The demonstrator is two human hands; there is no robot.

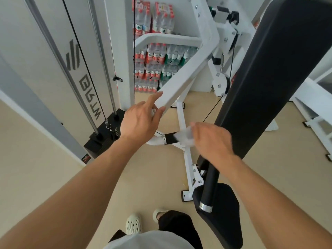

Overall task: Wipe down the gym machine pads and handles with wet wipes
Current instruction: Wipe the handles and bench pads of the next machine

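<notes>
Head view: wet wipe (185, 136) wrapped on black handle grip (170, 138), apparently pinched there by right hand (212, 141), fingers curled but blurred. Left hand (139, 121) steadying white machine arm (181, 83), fingers curled round its end. Best to rub full length, turning wipe round the grip.

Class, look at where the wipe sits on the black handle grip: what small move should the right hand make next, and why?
Probably slide the wet wipe leftward along the black handle grip toward its metal collar. The right hand holds the wipe at the grip's right end, that stretch is uncovered, and the left hand steadies the white arm.
</notes>
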